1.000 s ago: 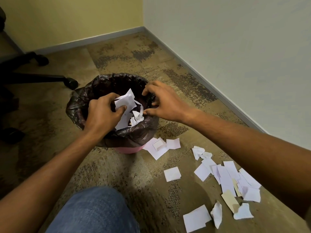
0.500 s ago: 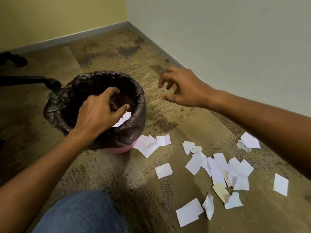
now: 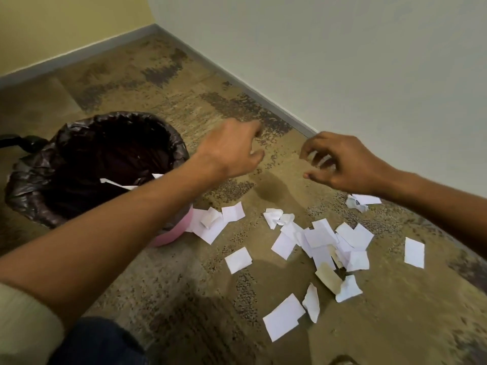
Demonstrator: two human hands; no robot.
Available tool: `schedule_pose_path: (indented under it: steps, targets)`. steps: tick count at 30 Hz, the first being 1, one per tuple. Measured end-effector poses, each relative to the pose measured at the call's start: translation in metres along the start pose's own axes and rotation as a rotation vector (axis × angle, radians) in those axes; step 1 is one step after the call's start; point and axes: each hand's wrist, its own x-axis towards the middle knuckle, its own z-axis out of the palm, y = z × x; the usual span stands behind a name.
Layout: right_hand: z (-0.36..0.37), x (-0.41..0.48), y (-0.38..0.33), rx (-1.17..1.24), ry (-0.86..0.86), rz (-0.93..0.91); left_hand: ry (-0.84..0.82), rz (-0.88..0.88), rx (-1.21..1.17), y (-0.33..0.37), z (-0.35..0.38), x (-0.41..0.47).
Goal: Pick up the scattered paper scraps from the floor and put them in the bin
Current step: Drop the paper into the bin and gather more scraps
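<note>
Both hands hover empty mid-frame, left hand (image 3: 232, 148) loosely curled, right hand (image 3: 340, 164) with fingers spread. Torn white paper scraps (image 3: 316, 238) litter the patterned carpet lower right. Forearm partly hides the pink black-bagged bin (image 3: 168, 233) at left.

**Soft indoor light, blurred hands, bent edges**

The room is evenly and moderately lit, with a warm yellow cast on the carpet (image 3: 163, 280) and the wall (image 3: 342, 61) at 1 o'clock. No hard glare shows anywhere. A soft shadow lies on the carpet under and between the hands, and a broader dark patch spreads toward 6 o'clock. The inside of the bin (image 3: 168, 239) at 9 o'clock is almost black, detail lost in its liner. The left hand (image 3: 232, 151) and right hand (image 3: 340, 164) are smeared by motion blur, fingers worst. The paper scraps (image 3: 316, 238) at 4 o'clock read bright and fairly sharp. The baseboard (image 3: 263, 97) curves from wide-angle distortion, strongest toward the frame's corners.
</note>
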Motion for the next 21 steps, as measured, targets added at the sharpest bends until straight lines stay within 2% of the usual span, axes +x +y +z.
schedule_pose_path:
  steps: [7,13,15,18,21]
  targets:
    - [0.066,-0.052,0.035,0.050,-0.059,0.126,-0.245,-0.086,0.089,0.013,0.090,0.008]
    - [0.124,-0.085,0.044,0.121,-0.139,0.180,-0.443,-0.224,0.141,-0.029,0.164,-0.029]
    - [0.140,-0.093,0.044,0.167,-0.161,0.205,-0.523,-0.275,0.234,-0.046,0.179,-0.043]
    - [0.159,-0.103,0.040,0.189,-0.185,0.221,-0.603,-0.225,0.438,-0.064,0.199,-0.062]
    - [0.172,-0.109,0.033,0.165,-0.219,0.221,-0.632,-0.161,0.528,-0.076,0.213,-0.070]
